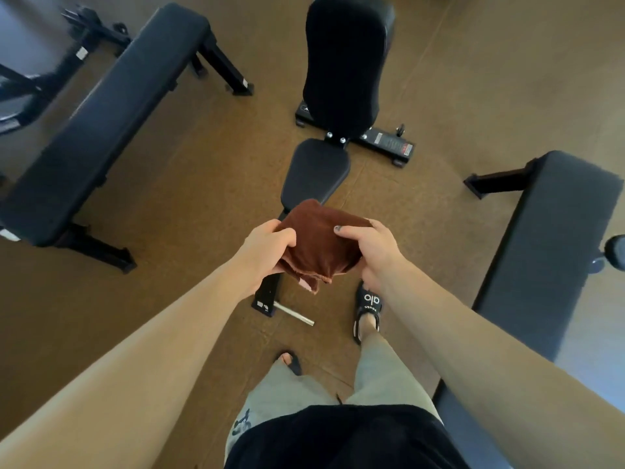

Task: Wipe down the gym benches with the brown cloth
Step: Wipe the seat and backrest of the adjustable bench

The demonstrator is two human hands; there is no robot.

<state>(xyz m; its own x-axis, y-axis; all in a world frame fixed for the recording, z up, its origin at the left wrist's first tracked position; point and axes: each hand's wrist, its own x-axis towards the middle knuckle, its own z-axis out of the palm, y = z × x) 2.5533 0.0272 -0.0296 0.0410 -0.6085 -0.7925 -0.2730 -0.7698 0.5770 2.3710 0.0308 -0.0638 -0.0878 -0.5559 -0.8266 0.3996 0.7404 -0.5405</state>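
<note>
The brown cloth (316, 245) is bunched in mid-air in front of me, above the near end of the adjustable bench. My left hand (267, 247) grips its left side and my right hand (367, 252) grips its right side, thumb on top. Straight ahead stands the adjustable bench with a small black seat pad (316, 170) and an upright black back pad (345, 62). A long flat black bench (111, 106) lies to the left. Another flat bench (548, 248) runs along the right.
The floor (209, 184) is brown. The adjustable bench's black base bar (385, 143) crosses behind the seat, and a silver handle (294, 314) sticks out of its near foot. My sandalled feet (368, 309) stand just behind it. Dark equipment frames (84, 35) sit far left.
</note>
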